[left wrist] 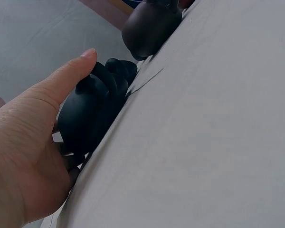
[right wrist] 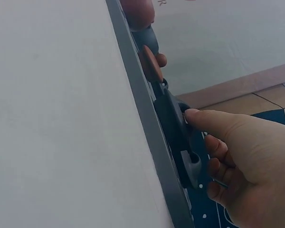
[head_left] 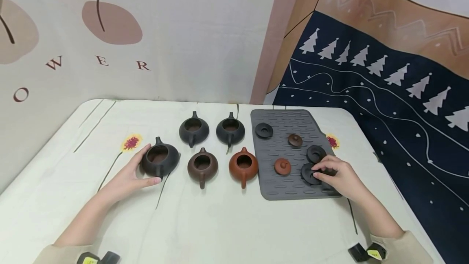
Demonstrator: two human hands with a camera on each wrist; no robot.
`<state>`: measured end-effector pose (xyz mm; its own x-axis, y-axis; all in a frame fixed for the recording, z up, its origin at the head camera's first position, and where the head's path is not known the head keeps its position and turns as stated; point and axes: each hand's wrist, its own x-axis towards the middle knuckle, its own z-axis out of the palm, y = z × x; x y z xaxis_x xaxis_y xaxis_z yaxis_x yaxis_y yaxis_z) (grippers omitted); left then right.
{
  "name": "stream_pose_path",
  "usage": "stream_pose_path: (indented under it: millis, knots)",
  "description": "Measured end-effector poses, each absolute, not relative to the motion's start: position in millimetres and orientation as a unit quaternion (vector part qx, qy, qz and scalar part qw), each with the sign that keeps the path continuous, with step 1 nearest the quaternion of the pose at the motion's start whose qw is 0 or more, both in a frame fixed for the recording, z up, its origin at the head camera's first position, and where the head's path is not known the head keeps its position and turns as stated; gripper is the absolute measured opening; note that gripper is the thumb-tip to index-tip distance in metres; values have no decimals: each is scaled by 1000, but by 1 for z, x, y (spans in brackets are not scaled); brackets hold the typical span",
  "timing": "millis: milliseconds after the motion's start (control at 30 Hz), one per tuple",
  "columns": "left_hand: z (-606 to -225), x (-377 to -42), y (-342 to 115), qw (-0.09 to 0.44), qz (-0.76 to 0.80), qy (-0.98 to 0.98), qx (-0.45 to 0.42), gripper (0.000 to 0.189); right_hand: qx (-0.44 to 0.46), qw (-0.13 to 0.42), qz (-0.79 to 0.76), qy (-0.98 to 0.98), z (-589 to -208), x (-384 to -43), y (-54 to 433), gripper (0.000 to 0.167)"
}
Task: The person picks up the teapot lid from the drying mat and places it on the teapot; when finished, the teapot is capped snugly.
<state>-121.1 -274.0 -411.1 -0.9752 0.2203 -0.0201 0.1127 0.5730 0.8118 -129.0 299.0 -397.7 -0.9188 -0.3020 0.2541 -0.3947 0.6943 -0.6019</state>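
Note:
My left hand (head_left: 124, 180) holds a black teapot (head_left: 169, 160) without a lid at the left of the table, thumb along the near side and fingers round its left side. On the grey mat (head_left: 269, 188) at the right, my right hand (head_left: 342, 176) pinches a black lid (head_left: 309, 175) by its knob, thumb and fingertips together. The pinched lid (right wrist: 170, 116) lies close over the mat in the right wrist view. Another black lid (right wrist: 192, 168) is beneath the hand, mostly hidden from the head view. One more black lid (head_left: 316, 152) lies just behind the pinched one.
Between the hands stand two black teapots (head_left: 194, 130), a brown teapot (head_left: 202, 168) and a reddish-orange teapot (head_left: 243, 167), all lidless. The mat also bears an orange lid (head_left: 282, 167), a brown lid (head_left: 294, 140) and a black lid (head_left: 264, 130). A cloth wall rises behind the table.

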Motion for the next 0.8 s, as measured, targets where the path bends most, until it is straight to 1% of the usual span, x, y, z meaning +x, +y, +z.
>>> stream_pose_path:
  millis: [200, 533, 800]
  knots:
    - [-413, -123, -274, 57, 452, 885, 98, 107, 189, 78, 335, -920, -394, -128, 299, 17]
    - [-410, -120, -273, 56, 454, 884, 97, 106, 185, 83, 337, -919, -377, -124, 290, 14]
    - [-412, -121, -274, 53, 454, 884, 99, 107, 209, 83, 339, -914, -362, -123, 276, 18]
